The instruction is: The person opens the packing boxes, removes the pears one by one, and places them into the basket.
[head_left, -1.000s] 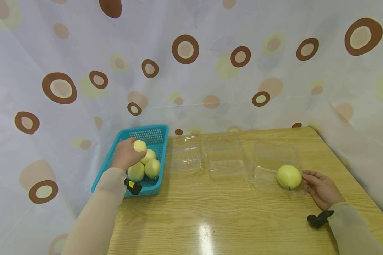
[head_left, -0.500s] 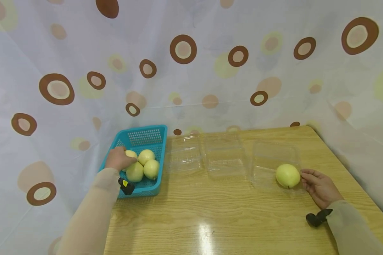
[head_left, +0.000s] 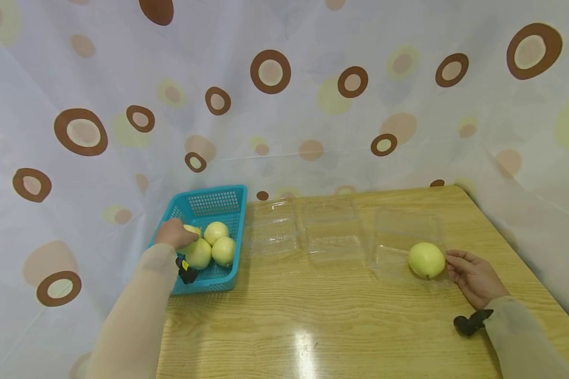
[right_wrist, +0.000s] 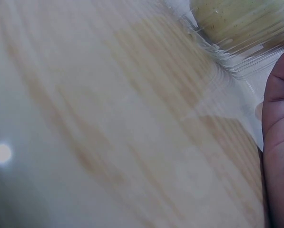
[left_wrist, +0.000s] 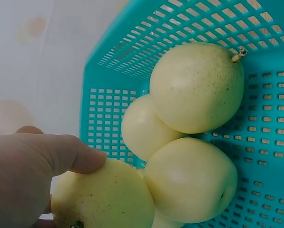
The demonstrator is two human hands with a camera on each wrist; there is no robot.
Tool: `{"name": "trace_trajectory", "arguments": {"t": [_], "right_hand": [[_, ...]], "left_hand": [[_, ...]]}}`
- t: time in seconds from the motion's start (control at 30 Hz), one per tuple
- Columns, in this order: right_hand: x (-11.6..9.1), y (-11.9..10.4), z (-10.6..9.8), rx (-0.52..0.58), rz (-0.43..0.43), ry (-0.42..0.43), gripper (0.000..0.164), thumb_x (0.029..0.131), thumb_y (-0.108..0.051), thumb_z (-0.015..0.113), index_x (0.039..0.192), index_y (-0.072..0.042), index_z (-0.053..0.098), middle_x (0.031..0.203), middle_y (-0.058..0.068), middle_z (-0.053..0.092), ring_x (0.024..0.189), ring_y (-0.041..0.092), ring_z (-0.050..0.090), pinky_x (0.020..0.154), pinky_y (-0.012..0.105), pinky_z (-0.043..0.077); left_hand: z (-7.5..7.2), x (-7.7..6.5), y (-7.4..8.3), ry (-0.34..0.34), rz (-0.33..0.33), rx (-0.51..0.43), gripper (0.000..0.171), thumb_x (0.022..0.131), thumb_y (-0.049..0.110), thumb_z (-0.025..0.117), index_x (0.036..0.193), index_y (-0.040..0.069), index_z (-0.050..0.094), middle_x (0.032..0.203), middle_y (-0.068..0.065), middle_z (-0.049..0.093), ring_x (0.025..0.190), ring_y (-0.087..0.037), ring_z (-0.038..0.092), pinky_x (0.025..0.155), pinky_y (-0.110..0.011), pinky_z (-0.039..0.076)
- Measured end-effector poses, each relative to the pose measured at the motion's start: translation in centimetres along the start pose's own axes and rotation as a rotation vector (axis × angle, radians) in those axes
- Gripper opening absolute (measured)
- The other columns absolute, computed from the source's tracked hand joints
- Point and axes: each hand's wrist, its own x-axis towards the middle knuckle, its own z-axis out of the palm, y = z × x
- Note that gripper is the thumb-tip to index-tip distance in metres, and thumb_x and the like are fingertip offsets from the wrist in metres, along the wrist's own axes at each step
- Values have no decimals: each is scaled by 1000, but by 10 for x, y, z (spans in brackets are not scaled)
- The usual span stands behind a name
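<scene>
In the head view my left hand (head_left: 174,234) reaches into a blue basket (head_left: 239,247) at its left side. Its thumb and fingers grip a round pale yellow pear (left_wrist: 106,197), the thumb lying over the top in the left wrist view. Several more pears (left_wrist: 199,88) lie against each other in the basket. On the right, another pear (head_left: 427,260) sits in the front right part of a clear plastic container (head_left: 393,231). My right hand (head_left: 476,276) is at the container's right side, thumb and forefinger pinching its edge beside the pear.
A second clear container (head_left: 334,231) and a third container (head_left: 274,229) stand in a row between the basket and the right one. All rest on a wooden table (head_left: 275,321). A spotted sheet (head_left: 303,121) hangs close behind the table and along both sides.
My left hand has lowered its pear from above the others to the left side of the basket. The right hand and its container have stayed in place.
</scene>
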Motion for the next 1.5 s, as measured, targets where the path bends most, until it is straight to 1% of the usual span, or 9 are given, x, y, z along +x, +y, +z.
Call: {"name": "trace_trajectory", "arguments": {"t": [0.27, 0.53, 0.6, 0.73, 0.93, 1.13, 1.27, 1.4, 1.5], "right_hand": [[1, 0, 0, -13, -2, 1, 21, 100, 1, 45, 109, -3, 63, 94, 3, 62, 80, 12, 61, 65, 23, 53], [0, 0, 1, -23, 2, 9, 21, 101, 1, 44, 111, -2, 62, 96, 3, 61, 80, 13, 60, 66, 23, 53], [0, -1, 1, -26, 4, 11, 20, 100, 0, 45, 111, -1, 61, 96, 3, 61, 80, 13, 60, 66, 23, 53], [0, -1, 0, -35, 7, 13, 19, 100, -1, 47, 112, -1, 61, 96, 3, 61, 81, 13, 60, 66, 23, 53], [-1, -1, -1, -41, 6, 9, 19, 100, -1, 47, 112, -1, 61, 96, 3, 60, 81, 13, 60, 66, 23, 53], [-2, -1, 0, -26, -10, -7, 20, 100, 1, 45, 112, 0, 61, 96, 3, 61, 81, 13, 60, 66, 23, 53], [-1, -2, 1, -7, -9, -12, 22, 101, 2, 43, 111, 0, 61, 96, 4, 61, 81, 13, 60, 66, 23, 53], [-1, -1, 1, 2, -6, -7, 22, 101, 2, 43, 111, -1, 62, 96, 5, 61, 80, 14, 61, 66, 23, 53], [0, 0, 0, 4, -7, -7, 22, 100, 2, 43, 111, -1, 62, 95, 5, 62, 80, 13, 61, 66, 23, 53]], "left_hand": [[1, 7, -8, -12, 1, -2, 61, 85, 28, 60, 126, -17, 48, 126, -34, 50, 106, -44, 54, 82, -49, 50], [2, 1, -15, -20, -7, 33, 50, 81, 25, 61, 110, -15, 55, 113, -31, 57, 91, -35, 55, 75, -44, 50], [3, 1, -17, -31, -12, 46, 47, 81, 26, 60, 106, -14, 57, 110, -30, 58, 89, -34, 55, 75, -44, 50], [6, 1, -21, -39, -2, 77, 52, 82, 30, 60, 109, -14, 58, 112, -31, 59, 93, -37, 57, 79, -46, 51], [9, -3, -25, -78, -13, 107, 56, 83, 31, 62, 112, -17, 56, 112, -31, 59, 96, -40, 58, 81, -48, 51], [13, -7, -35, -139, -56, 73, 50, 79, 26, 66, 107, -14, 56, 98, -24, 61, 84, -33, 57, 70, -43, 52], [20, -5, -43, -180, -73, 27, 39, 75, 23, 66, 97, -9, 59, 86, -16, 61, 76, -29, 56, 64, -37, 50], [25, -7, -44, -189, -38, 37, 37, 75, 23, 69, 93, -8, 60, 82, -14, 60, 74, -28, 56, 63, -37, 51], [26, -9, -42, -186, -15, 62, 39, 78, 24, 71, 96, -9, 60, 84, -15, 61, 76, -29, 57, 68, -40, 51]]}}
